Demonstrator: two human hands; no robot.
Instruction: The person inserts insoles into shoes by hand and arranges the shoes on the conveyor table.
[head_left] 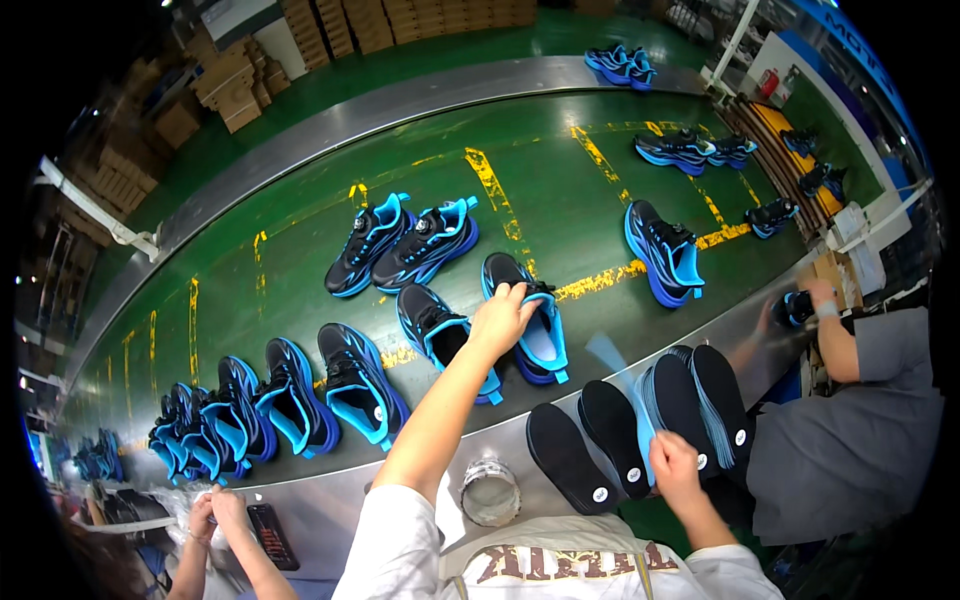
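My left hand (pixel 505 318) reaches over the green belt, its fingers closed on the tongue area of a black-and-blue shoe (pixel 542 340). A pale inner sole shows inside that shoe. Just left of it stands the matching shoe (pixel 432 318), partly behind my forearm. My right hand (pixel 676 462) is closed round the lower end of a thin, flat light-blue piece (pixel 628 378), blurred at its top; its exact kind is unclear. Around that hand lie black insoles with round white stickers: two single-looking ones (pixel 562 450) (pixel 608 425) at left, and two stacks (pixel 675 395) (pixel 715 390) at right.
More shoes (pixel 300 400) line the belt's near side at left; one pair (pixel 405 245) lies farther in, a single shoe (pixel 662 250) at right. A round container (pixel 490 492) stands on the metal ledge. Co-workers' hands (pixel 222 510) (pixel 820 295) are at both sides, near a phone (pixel 272 535) at left.
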